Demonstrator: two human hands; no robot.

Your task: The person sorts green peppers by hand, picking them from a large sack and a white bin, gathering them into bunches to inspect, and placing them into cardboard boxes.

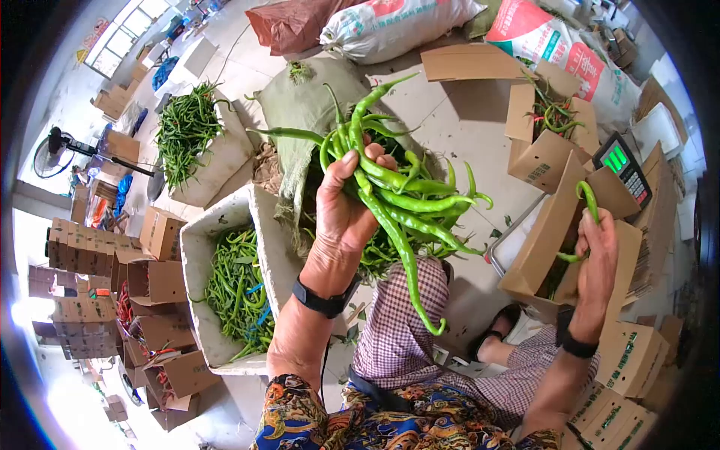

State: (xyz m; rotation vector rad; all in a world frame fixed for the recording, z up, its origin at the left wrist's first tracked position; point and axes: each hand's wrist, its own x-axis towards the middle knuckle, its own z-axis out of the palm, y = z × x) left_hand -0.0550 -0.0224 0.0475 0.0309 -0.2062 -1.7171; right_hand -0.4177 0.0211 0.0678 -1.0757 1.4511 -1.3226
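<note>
- So the left hand (343, 201) has a proper fistful: its grip is closed around a bunch of long green peppers (427, 201), held up in the air, tips fanning out to the right and one long one dangling lowest.
- Right hand (598, 259) has its grip pinched on a curved green pepper (589, 199) that hooks up above the fingers. Another green end pokes out lower down; can't tell if it's the same pepper.
- That right hand is over the right edge of an open cardboard box (536, 244), with some green showing inside it.
- Just past the box's far right corner there's a digital scale (616, 159) with a lit green display.
- Behind the bunch, a greenish woven sack (296, 97) sits on the floor (457, 139), more green peppers piled near its lower end.
- Left of the left forearm, a white foam box (268, 244) has green peppers between its walls, plus some blue strips near the right wall.
</note>
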